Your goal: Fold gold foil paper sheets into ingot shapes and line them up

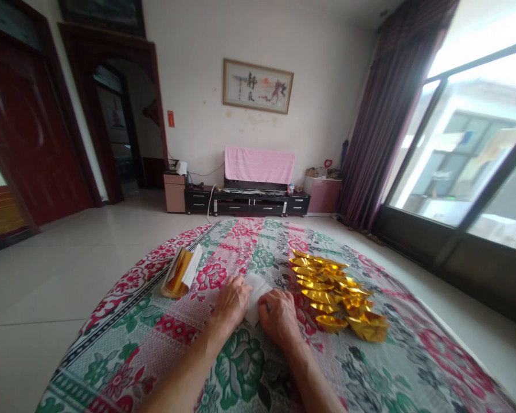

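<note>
Both hands are at a small sheet of white paper [256,287] lying on the patterned tablecloth [241,355]. My left hand [233,301] has its fingers curled closed on the paper's left edge. On the opposite edge, my right hand [280,314] is closed too, with bent fingers pressing the paper. The hands partly cover the sheet, so its folds are hard to make out. To the right of my right hand stand several folded gold paper ingots [332,324], set close together in rows. Left of my left hand lies an opened pack of gold paper [181,272] in a pale wrapper.
The round table's far edge faces a low black TV cabinet [251,203], with a pink cloth [260,164] draped over the screen. A purple curtain [370,132] and large windows are on the right. At left are a dark red door [30,120] and a doorway.
</note>
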Demonstrator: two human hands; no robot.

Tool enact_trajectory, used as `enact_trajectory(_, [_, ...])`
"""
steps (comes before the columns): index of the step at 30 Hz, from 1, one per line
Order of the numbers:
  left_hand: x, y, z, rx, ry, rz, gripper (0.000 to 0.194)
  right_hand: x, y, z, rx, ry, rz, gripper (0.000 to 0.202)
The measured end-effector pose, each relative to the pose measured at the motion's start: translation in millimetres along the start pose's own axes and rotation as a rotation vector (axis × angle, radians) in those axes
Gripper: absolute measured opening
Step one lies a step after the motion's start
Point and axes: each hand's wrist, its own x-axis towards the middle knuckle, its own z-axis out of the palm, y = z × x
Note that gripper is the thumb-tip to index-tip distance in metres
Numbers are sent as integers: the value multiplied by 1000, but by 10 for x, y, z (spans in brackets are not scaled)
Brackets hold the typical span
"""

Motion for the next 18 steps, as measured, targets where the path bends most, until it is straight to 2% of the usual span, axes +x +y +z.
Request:
enact_trajectory(5, [18, -113, 25, -57, -3, -32, 24, -20, -16, -10, 45, -43, -41, 18])
enact_trajectory(13, [45, -293, 34, -223, -28, 115, 25, -73, 21, -53, 47, -117, -169, 39])
enact_trajectory(18, [46, -386, 7, -275, -71, 141, 27, -55, -41, -110, 57, -161, -215, 35])
